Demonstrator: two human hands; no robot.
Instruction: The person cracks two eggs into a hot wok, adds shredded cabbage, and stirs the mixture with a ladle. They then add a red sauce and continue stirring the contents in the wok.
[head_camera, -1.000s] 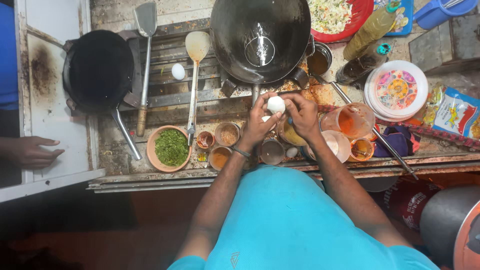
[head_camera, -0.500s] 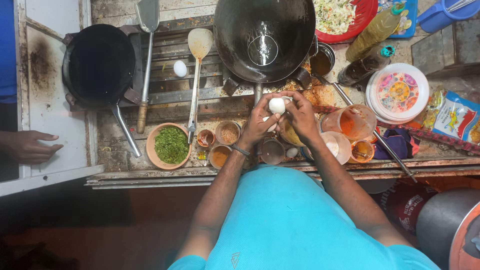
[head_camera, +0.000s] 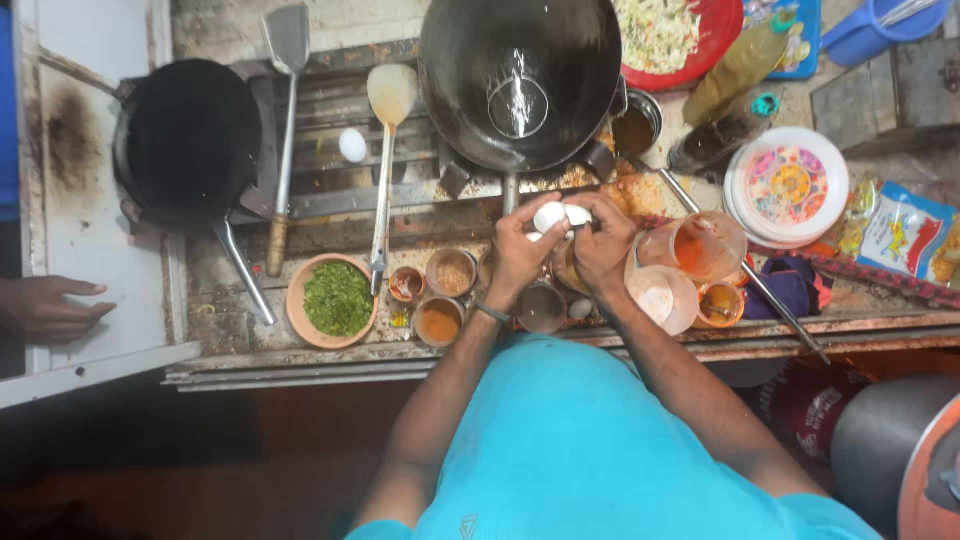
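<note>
From the head camera, you are pinching a white egg (head_camera: 553, 216) between your left hand (head_camera: 520, 255) and right hand (head_camera: 603, 245), fingertips of both curled onto it. Just beyond your hands the dark wok (head_camera: 520, 75) is sitting; below your wrists, small spice bowls (head_camera: 440, 320) are crowding together.

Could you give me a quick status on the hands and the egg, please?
Left hand and right hand both grip the white egg. Below the wok. Nothing in the way.

Egg (head_camera: 556, 215) half hidden by fingers (head_camera: 535, 212)
</note>
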